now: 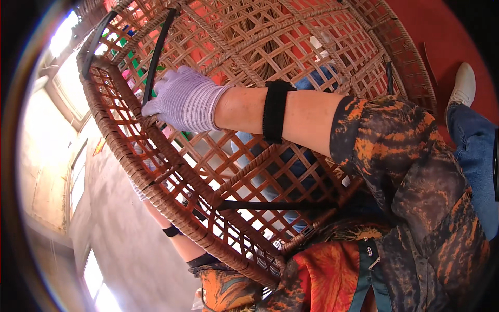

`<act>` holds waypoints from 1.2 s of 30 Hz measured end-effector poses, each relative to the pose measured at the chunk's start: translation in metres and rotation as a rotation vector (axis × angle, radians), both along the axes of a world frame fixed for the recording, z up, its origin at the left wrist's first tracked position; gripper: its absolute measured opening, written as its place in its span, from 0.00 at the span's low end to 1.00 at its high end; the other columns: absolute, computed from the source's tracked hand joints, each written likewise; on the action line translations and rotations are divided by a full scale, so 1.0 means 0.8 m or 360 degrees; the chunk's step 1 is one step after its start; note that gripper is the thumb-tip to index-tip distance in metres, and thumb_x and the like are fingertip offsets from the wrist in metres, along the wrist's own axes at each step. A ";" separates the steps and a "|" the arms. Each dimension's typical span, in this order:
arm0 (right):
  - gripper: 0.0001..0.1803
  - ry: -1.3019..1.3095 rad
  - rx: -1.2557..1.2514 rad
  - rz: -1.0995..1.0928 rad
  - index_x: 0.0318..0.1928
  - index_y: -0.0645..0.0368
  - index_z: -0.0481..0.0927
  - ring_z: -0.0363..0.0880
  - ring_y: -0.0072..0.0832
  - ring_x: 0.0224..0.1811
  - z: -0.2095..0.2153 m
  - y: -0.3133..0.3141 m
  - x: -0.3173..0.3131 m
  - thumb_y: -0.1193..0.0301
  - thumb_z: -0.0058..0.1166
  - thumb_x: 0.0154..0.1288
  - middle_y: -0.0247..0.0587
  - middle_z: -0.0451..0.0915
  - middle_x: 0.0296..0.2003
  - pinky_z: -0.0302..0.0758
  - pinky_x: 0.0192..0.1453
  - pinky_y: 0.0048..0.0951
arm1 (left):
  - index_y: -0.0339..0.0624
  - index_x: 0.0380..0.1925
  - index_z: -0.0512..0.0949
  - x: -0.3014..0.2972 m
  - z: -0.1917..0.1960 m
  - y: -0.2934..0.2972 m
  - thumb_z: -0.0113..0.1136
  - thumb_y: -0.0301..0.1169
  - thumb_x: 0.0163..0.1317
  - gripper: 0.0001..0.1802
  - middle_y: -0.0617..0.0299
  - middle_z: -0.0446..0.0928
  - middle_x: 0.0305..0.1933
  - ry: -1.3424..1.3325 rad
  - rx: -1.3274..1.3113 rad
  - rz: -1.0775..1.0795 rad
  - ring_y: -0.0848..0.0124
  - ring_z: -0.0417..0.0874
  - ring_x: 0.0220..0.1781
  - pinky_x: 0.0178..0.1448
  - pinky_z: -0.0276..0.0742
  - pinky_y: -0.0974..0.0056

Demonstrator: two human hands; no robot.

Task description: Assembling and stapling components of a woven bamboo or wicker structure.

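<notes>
One gloved right hand (182, 100) clasps the wicker frame (130, 156) rim.

A white shoe (464, 83) and blue jeans leg (475, 151) rest on the red floor (436, 26).

I noted the wicker frame (171, 171) was brown, woven in an open lattice, with black bars (156, 52). The glove (184, 99) on the right hand was pale lilac, finely ribbed. The wrist strap (274, 111) was black. My sleeve (395, 151) carried a mottled orange-on-black print. The floor (436, 26) read red. I logged blue jeans (475, 151) and a white shoe (462, 86).
</notes>
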State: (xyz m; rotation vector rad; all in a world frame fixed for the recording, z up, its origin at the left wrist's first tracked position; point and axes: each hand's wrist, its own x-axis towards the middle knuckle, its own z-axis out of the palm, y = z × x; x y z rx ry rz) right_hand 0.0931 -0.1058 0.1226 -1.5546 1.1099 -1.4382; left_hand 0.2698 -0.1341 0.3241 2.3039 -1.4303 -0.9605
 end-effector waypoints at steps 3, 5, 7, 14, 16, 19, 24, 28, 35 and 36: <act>0.20 0.0025 0.0013 0.0049 0.60 0.33 0.80 0.81 0.45 0.53 0.000 0.000 0.002 0.58 0.55 0.68 0.45 0.82 0.45 0.77 0.56 0.47 | 0.40 0.54 0.75 -0.003 0.004 -0.001 0.51 0.41 0.75 0.18 0.53 0.80 0.48 -0.0024 0.0003 -0.0010 0.61 0.83 0.46 0.48 0.86 0.50; 0.20 0.0075 -0.0003 0.0049 0.60 0.33 0.80 0.81 0.45 0.53 -0.001 -0.001 0.003 0.59 0.55 0.69 0.45 0.82 0.46 0.77 0.57 0.47 | 0.40 0.54 0.75 -0.006 0.004 -0.002 0.50 0.41 0.75 0.18 0.53 0.80 0.48 -0.0039 0.0010 -0.0012 0.61 0.83 0.46 0.48 0.86 0.50; 0.20 0.0125 -0.0015 0.0045 0.61 0.32 0.80 0.80 0.45 0.54 -0.003 -0.001 0.004 0.60 0.55 0.69 0.45 0.82 0.47 0.76 0.57 0.47 | 0.40 0.54 0.75 -0.012 0.003 -0.009 0.50 0.41 0.75 0.18 0.53 0.80 0.48 -0.0046 0.0023 -0.0013 0.61 0.83 0.46 0.48 0.86 0.49; 0.24 0.0022 -0.0062 0.0087 0.62 0.32 0.78 0.79 0.45 0.58 0.007 -0.006 0.001 0.57 0.62 0.65 0.42 0.81 0.51 0.76 0.60 0.48 | 0.41 0.54 0.75 -0.040 0.021 -0.016 0.49 0.41 0.75 0.17 0.52 0.79 0.48 -0.0140 0.0047 0.0026 0.60 0.83 0.45 0.47 0.86 0.49; 0.25 -0.0020 -0.0031 0.0137 0.62 0.32 0.78 0.79 0.45 0.58 0.010 -0.009 0.000 0.56 0.63 0.64 0.42 0.81 0.51 0.76 0.60 0.48 | 0.43 0.53 0.71 -0.023 0.024 -0.027 0.42 0.42 0.77 0.17 0.50 0.75 0.47 -0.0263 -0.0063 0.0068 0.56 0.80 0.44 0.43 0.85 0.40; 0.26 -0.0217 0.0039 0.0298 0.62 0.33 0.78 0.78 0.46 0.59 0.010 -0.011 -0.002 0.56 0.64 0.63 0.43 0.80 0.52 0.76 0.61 0.47 | 0.43 0.54 0.70 -0.008 0.029 -0.032 0.45 0.41 0.76 0.16 0.51 0.74 0.49 -0.0269 0.0020 -0.0245 0.55 0.80 0.45 0.39 0.86 0.44; 0.20 -0.0335 0.0147 0.0376 0.59 0.34 0.80 0.84 0.47 0.52 0.018 -0.016 -0.024 0.63 0.58 0.66 0.44 0.84 0.48 0.79 0.57 0.48 | 0.40 0.52 0.73 -0.034 0.023 -0.012 0.49 0.37 0.74 0.15 0.56 0.77 0.41 -0.0282 0.0058 -0.0376 0.64 0.82 0.41 0.37 0.86 0.59; 0.17 -0.0329 0.0141 0.0402 0.54 0.36 0.82 0.85 0.44 0.50 0.018 -0.020 -0.027 0.66 0.56 0.65 0.44 0.85 0.45 0.80 0.56 0.47 | 0.40 0.52 0.73 -0.017 0.000 -0.013 0.49 0.37 0.74 0.15 0.56 0.78 0.40 -0.0132 -0.0006 -0.0238 0.64 0.83 0.40 0.37 0.86 0.59; 0.14 -0.0919 0.0171 0.0207 0.48 0.48 0.84 0.84 0.43 0.48 -0.015 -0.012 -0.014 0.59 0.58 0.67 0.44 0.83 0.42 0.80 0.53 0.44 | 0.40 0.51 0.74 -0.013 -0.016 -0.017 0.49 0.37 0.73 0.15 0.57 0.78 0.39 0.0016 -0.0073 -0.0160 0.65 0.83 0.40 0.37 0.86 0.59; 0.14 -0.0908 0.0173 0.0205 0.48 0.48 0.84 0.84 0.43 0.48 -0.020 -0.009 -0.011 0.59 0.58 0.67 0.44 0.83 0.42 0.80 0.53 0.44 | 0.40 0.51 0.74 -0.010 -0.023 -0.016 0.49 0.37 0.73 0.15 0.57 0.78 0.39 0.0044 -0.0077 -0.0152 0.65 0.83 0.40 0.37 0.86 0.60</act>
